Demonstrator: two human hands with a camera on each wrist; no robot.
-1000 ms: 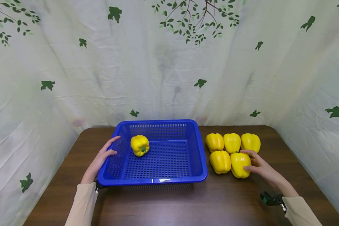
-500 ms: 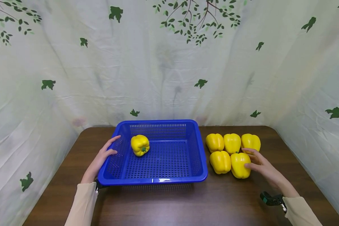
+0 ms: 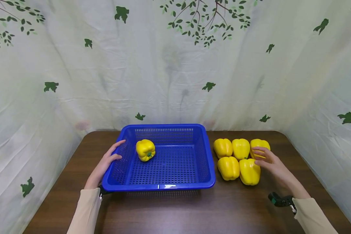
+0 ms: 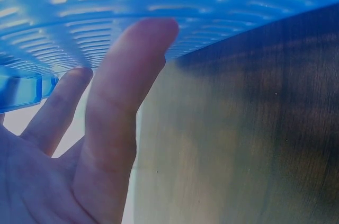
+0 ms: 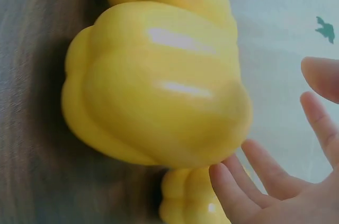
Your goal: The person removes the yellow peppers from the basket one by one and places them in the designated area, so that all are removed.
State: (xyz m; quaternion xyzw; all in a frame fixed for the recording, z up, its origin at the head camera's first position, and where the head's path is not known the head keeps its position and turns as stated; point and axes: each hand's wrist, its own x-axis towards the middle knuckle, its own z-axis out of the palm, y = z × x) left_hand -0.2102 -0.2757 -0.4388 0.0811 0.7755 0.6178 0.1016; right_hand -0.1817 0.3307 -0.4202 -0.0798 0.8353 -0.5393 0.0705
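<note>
A blue plastic basket [image 3: 163, 187] stands on the table, with one yellow bell pepper [image 3: 145, 150] lying in its left part. My left hand [image 3: 105, 162] grips the basket's left rim; in the left wrist view its fingers [image 4: 114, 113] reach up to the slotted wall. To the right of the basket, several more yellow peppers sit in two close rows. Over the front right pepper [image 3: 250, 174] and the back right pepper [image 3: 258, 143] hovers my right hand [image 3: 273, 164], fingers spread and holding nothing. The right wrist view shows its fingertips beside a large pepper [image 5: 159, 86].
The brown wooden table [image 3: 169, 214] ends at the back against a pale curtain [image 3: 175, 81] printed with leaves. A back-row pepper [image 3: 223, 148] stands near the basket's right wall. Dark straps [image 3: 280, 200] sit on the wrists.
My right hand has come off the front right pepper and moved up and back toward the back right one. The peppers, the basket and my left hand stay where they were.
</note>
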